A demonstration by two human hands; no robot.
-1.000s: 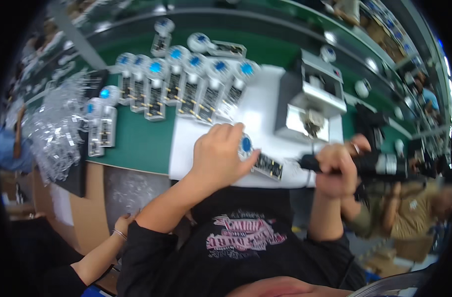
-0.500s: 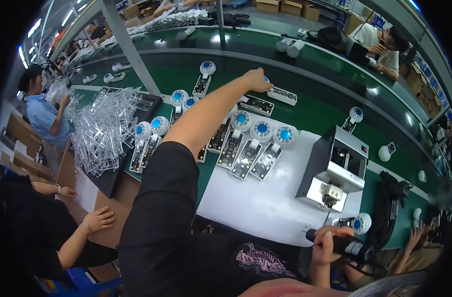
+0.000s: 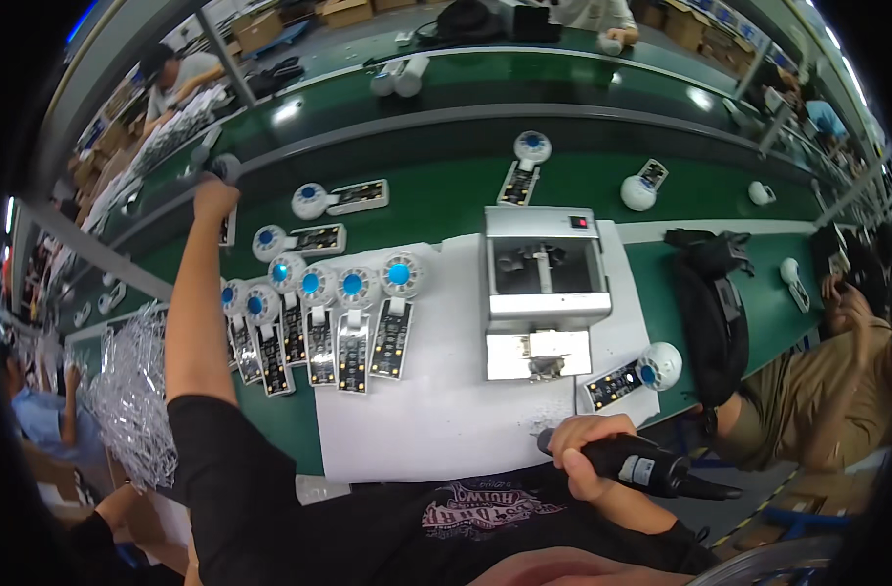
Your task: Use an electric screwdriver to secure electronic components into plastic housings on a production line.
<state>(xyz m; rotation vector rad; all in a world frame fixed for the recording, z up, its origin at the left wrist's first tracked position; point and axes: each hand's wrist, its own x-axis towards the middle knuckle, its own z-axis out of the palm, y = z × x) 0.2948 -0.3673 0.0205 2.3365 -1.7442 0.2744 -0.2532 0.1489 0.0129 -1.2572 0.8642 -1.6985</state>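
Note:
My left hand [image 3: 214, 198], its arm stretched far out to the left, is closed at the neck of a white round-headed device with a circuit-board body [image 3: 229, 230]. The fingers are partly blurred and the device's head shows just beyond them. My right hand [image 3: 588, 451] is wrapped around a black electric screwdriver [image 3: 651, 469], held sideways over the near edge of the white sheet [image 3: 436, 420]. Several more devices [image 3: 353, 337] lie in a fanned row left of the middle, blue discs in their heads and boards facing up. Another device [image 3: 617, 388] lies beside the screwdriver.
A silver screw-feeder box [image 3: 546, 269] stands on the sheet. Beyond it, more devices [image 3: 340, 198] rest on the green belt. Clear plastic pieces [image 3: 133, 400] are heaped at left. A black bag [image 3: 715, 322] lies at right, near a seated person [image 3: 817, 400]. A metal post [image 3: 99, 249] slants at left.
The view has swung to the right. My left hand has gone from a device farther right to one farther left. The screwdriver has stayed in my right hand.

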